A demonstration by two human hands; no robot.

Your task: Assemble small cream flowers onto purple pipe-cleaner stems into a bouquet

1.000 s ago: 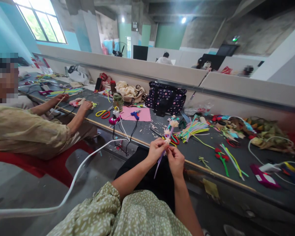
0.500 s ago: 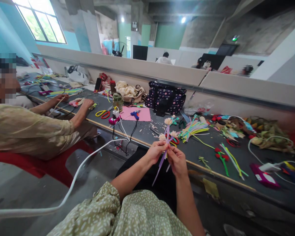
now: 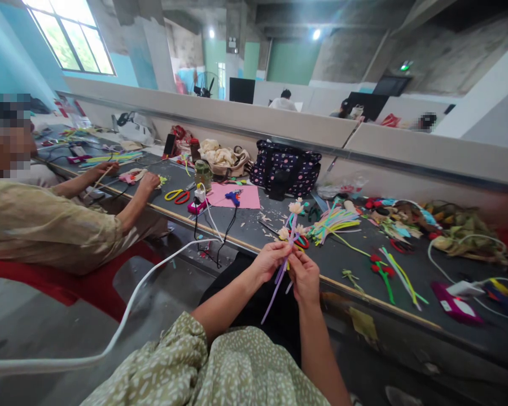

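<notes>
Just past the table's front edge I hold up a pipe-cleaner flower (image 3: 293,225) with pale cream blossoms and purple stems. My left hand (image 3: 272,260) pinches the purple stems from the left. From the right, my right hand (image 3: 303,272) grips the same stems a little lower, its fingertips close to the left ones. The loose stem ends hang down below both hands. Behind the blossoms lie red-handled scissors (image 3: 301,242), partly covered. A bundle of coloured pipe cleaners (image 3: 334,223) rests beyond my right hand.
A pink sheet (image 3: 249,197) bears a blue glue gun (image 3: 233,197). Behind stands a dark patterned bag (image 3: 285,169). On the right are a red and green pipe-cleaner piece (image 3: 383,276) and a magenta box (image 3: 455,304). At left, a co-worker (image 3: 46,220) sits. A white cable (image 3: 131,304) crosses the foreground.
The flower has shifted slightly to the right and turned a little between my fingers. Both hands keep their pinch. The co-worker's nearer arm has moved slightly.
</notes>
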